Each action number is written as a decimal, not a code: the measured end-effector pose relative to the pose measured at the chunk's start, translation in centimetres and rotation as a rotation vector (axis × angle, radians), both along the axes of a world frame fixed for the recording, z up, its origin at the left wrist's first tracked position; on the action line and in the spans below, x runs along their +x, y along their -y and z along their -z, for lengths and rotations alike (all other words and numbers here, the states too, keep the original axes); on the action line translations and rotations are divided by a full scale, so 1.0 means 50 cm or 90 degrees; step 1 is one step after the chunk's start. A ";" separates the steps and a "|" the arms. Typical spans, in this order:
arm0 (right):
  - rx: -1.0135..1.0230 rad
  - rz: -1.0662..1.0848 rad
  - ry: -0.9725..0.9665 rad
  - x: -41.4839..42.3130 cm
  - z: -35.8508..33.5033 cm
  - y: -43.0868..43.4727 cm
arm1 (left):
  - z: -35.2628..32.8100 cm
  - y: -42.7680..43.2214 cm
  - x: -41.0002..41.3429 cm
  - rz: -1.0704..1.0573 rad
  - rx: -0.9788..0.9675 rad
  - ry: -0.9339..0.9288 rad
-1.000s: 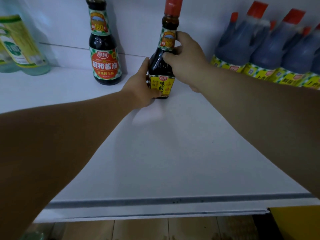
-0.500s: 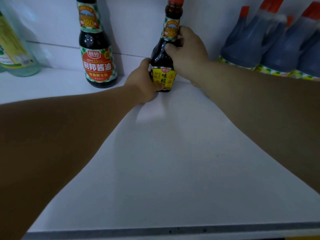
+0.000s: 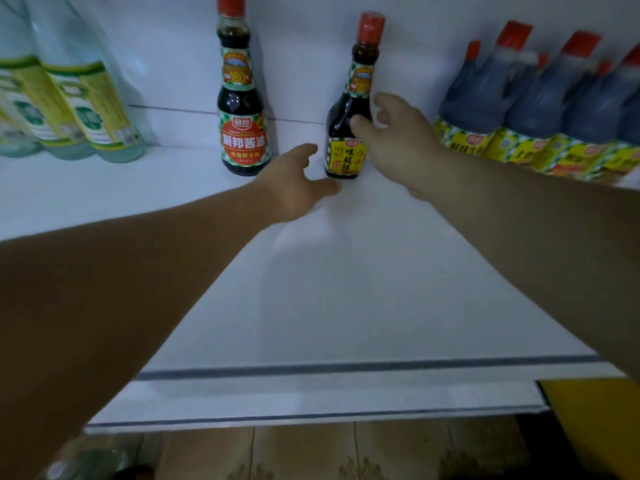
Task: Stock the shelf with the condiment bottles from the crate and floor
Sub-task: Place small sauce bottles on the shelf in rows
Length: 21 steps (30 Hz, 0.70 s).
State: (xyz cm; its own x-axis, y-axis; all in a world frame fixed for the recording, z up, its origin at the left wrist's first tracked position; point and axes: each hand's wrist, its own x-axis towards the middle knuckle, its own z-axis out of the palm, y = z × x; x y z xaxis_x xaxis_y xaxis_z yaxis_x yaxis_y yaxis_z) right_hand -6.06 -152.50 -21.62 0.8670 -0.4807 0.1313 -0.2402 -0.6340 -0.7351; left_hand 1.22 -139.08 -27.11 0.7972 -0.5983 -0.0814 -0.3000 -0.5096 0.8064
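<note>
A dark soy sauce bottle with a yellow label and red cap (image 3: 346,133) stands upright at the back of the white shelf (image 3: 329,289). My right hand (image 3: 398,140) hovers just right of it, fingers spread, thumb tip near the bottle's shoulder. My left hand (image 3: 298,181) is open just left of the bottle's base, apart from it. A second dark bottle with a red label (image 3: 242,129) stands further left against the back wall.
Clear bottles with green-yellow labels (image 3: 69,105) stand at the back left. Several large dark jugs with red caps (image 3: 540,112) line the back right. A yellow crate corner (image 3: 595,417) and tiled floor (image 3: 346,452) show below the shelf edge.
Both hands have let go of the yellow-label bottle and drawn slightly back; it now stands free on the shelf. The view has pulled back from the shelf.
</note>
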 end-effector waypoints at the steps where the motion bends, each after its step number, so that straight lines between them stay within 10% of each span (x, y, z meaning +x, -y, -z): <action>1: -0.006 0.004 -0.010 -0.024 -0.008 -0.022 | -0.011 -0.030 -0.016 0.010 0.012 0.002; 12: -0.057 -0.057 -0.311 -0.325 -0.143 -0.437 | -0.216 -0.578 -0.286 0.143 0.250 0.006; 21: -0.106 -0.242 -0.309 -0.390 -0.172 -0.709 | -0.233 -0.916 -0.465 0.051 0.400 -0.058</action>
State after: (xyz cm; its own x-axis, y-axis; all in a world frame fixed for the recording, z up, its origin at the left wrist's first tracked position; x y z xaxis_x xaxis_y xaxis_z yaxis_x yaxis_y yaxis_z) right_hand -25.53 -117.03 -13.04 0.9526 -0.1344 -0.2729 -0.2566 -0.8371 -0.4832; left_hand -22.04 -93.30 -15.46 0.7254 -0.4723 -0.5008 -0.3015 -0.8720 0.3856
